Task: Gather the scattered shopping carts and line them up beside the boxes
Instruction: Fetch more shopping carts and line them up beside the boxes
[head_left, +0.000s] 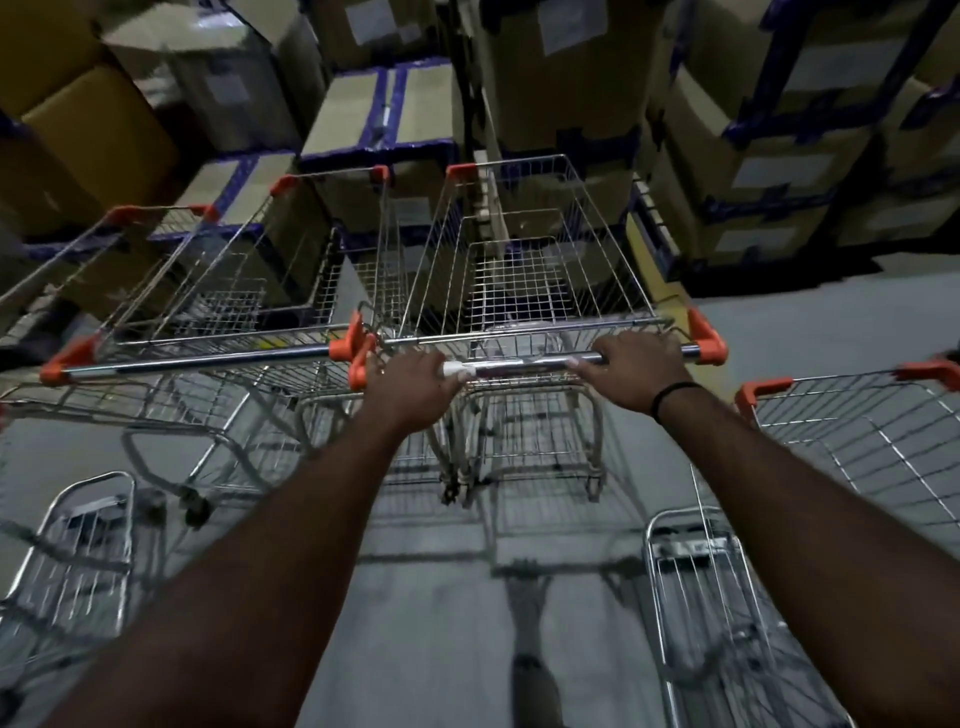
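Stacked cardboard boxes (571, 83) bound in blue tape rise from the grey floor (431, 639) ahead of me. My left hand (415, 384) and right hand (634, 371) both grip the chrome handle (519, 366) of a wire shopping cart (524, 270), its front facing the boxes. A second cart (234, 291) stands just beside it on the left, and a third cart (857, 421) sits at my right

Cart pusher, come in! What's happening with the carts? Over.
Left hand, right hand grip the middle cart. It faces boxes, beside parked cart. Stray cart close on right.

Dim, edges blurred w/ fisheye warp; handle glare.
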